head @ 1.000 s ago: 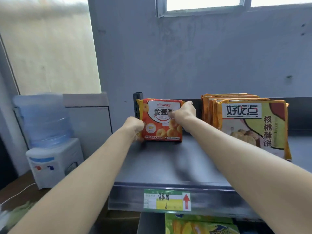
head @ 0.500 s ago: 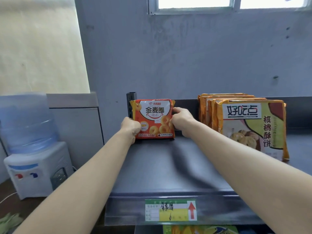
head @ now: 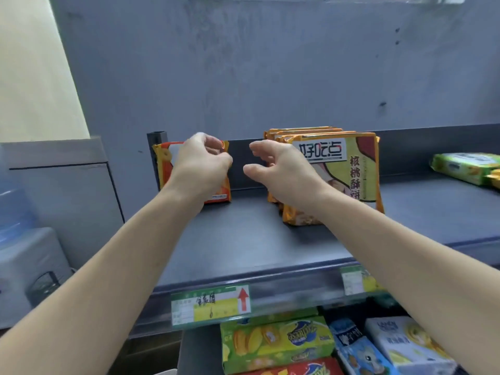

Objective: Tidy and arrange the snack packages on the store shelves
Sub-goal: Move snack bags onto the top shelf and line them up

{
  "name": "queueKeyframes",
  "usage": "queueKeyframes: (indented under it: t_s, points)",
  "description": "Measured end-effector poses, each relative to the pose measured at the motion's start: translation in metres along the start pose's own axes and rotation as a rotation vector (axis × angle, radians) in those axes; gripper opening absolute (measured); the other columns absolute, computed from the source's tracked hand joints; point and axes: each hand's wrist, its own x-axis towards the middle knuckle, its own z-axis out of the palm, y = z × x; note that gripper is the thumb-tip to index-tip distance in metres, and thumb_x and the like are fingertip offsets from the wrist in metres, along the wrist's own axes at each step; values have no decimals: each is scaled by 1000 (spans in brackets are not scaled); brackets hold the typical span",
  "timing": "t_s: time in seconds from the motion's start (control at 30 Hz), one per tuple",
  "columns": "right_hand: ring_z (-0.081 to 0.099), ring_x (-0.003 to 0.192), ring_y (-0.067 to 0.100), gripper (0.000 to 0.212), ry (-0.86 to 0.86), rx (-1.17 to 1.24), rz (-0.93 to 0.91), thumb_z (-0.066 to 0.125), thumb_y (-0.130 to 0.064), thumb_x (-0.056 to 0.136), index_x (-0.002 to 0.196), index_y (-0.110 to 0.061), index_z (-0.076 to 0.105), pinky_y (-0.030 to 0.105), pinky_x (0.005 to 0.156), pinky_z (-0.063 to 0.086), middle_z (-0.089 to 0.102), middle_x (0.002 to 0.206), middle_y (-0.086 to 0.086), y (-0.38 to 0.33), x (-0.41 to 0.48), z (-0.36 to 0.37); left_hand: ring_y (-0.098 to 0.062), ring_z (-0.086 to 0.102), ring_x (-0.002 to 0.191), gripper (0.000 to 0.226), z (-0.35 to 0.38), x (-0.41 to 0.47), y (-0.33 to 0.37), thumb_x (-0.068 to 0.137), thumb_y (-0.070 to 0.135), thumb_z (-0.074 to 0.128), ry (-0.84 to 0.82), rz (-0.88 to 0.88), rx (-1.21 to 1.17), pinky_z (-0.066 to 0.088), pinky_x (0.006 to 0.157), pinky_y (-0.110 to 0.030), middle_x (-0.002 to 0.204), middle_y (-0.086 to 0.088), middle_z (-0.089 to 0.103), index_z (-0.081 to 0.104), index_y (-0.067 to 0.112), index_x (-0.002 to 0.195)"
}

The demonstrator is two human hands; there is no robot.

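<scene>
An orange-red ring-biscuit package [head: 163, 171] stands upright at the back left of the dark top shelf [head: 243, 239], beside the shelf post [head: 157, 138]. My left hand [head: 201, 163] hovers in front of it with loosely curled fingers and hides most of its face; I see no grip on it. My right hand [head: 278, 169] is relaxed and holds nothing, between that package and a row of several yellow-orange walnut-cookie packages [head: 357, 169] standing upright to the right.
A green package [head: 465, 169] lies at the shelf's far right. A price label [head: 211, 304] with a red arrow sits on the front rail. The lower shelf holds a green-yellow pack [head: 276, 342], a blue pack [head: 354, 347] and a white box [head: 405, 345]. A water dispenser [head: 24, 261] stands left.
Both hands have let go of the orange-red package and drawn back from it; it stays upright at the shelf's back. The camera has shifted right and down.
</scene>
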Motion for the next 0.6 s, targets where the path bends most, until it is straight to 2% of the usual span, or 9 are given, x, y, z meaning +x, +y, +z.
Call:
queueKeyframes:
  t_s: [0.07,0.2,0.27,0.37,0.43,0.5,0.6]
  points:
    - [50,125,15,48,72,-57,-6,63,-25,88,134,-14,52,31,107,38,56,133,3,10,-15,-29,-5,53,73,18,22,-20,30,87,13,58,-86,78,-26,41,57,-16,91,3,59,59,16,105]
    - [55,119,16,43,182,-107,60,63,-22,87,128,-11,57,31,102,43,61,126,5,42,-47,-100,-6,53,63,11,79,-57,81,86,15,62,-312,145,-108,44,51,-9,82,3,62,63,17,97]
    - [56,118,15,41,217,-98,101,63,-19,87,126,-9,58,29,102,43,62,126,5,64,-66,-139,-10,54,66,12,112,-75,105,85,17,65,-406,149,-143,48,61,-19,83,0,63,64,16,97]
    - [55,118,14,41,270,-127,176,64,-19,88,127,-11,57,26,103,41,60,128,5,99,-95,-198,-13,55,69,14,166,-99,138,85,15,63,-523,129,-159,50,66,-31,88,-5,64,65,15,98]
    - [56,117,14,40,290,-142,221,63,-19,88,127,-11,57,23,100,41,60,128,5,121,-113,-235,-18,58,78,10,202,-113,158,85,14,62,-595,95,-171,54,80,-41,92,-8,65,65,17,95]
    - [57,115,14,38,301,-165,246,63,-18,88,125,-10,58,20,97,41,61,126,5,141,-131,-271,-19,59,82,8,235,-128,176,86,13,61,-658,69,-171,53,86,-42,91,-9,64,64,17,92]
    - [59,111,14,35,321,-194,273,62,-18,89,123,-9,61,22,96,43,63,122,4,169,-151,-320,-18,60,81,6,278,-149,201,86,10,60,-718,42,-182,52,82,-36,89,-8,63,62,16,85]
